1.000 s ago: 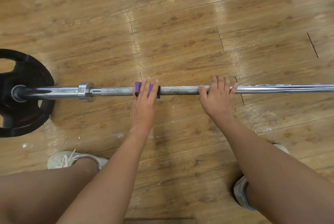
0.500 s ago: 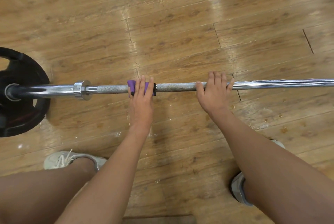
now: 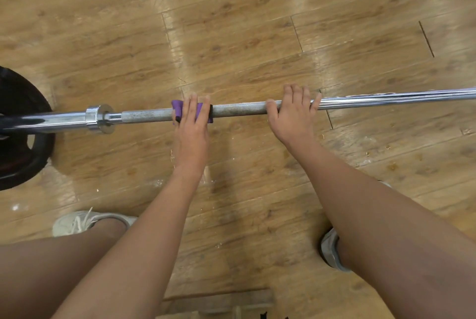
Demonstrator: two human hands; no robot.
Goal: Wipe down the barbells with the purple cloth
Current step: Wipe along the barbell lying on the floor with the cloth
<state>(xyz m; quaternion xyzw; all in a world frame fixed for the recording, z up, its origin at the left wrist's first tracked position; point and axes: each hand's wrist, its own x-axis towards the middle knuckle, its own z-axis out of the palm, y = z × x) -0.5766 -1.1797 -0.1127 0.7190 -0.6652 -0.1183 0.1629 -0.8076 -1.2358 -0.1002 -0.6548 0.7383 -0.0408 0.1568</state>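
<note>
Purple, soft cloth (image 3: 200, 110) was clasped round the bar (image 3: 239, 108) by the left hand (image 3: 192, 129).
The bar, judged heavy and stiff, was gripped beside the cloth by the right hand (image 3: 293, 120).

Seen from above, a steel barbell (image 3: 239, 109) lies across the middle of the frame on a wooden plank floor (image 3: 231, 35). At centre, the left hand (image 3: 192, 128) wraps a purple cloth (image 3: 199, 110) round the bar's rough grey section, fingers draped over it. Just to the right, the right hand (image 3: 293, 117) grips the bare bar. At the left edge, past a shiny collar (image 3: 99, 119), sits a black weight plate (image 3: 20, 138). A pale shoe (image 3: 77, 222) shows at lower left and a grey shoe (image 3: 331, 251) at lower right.
</note>
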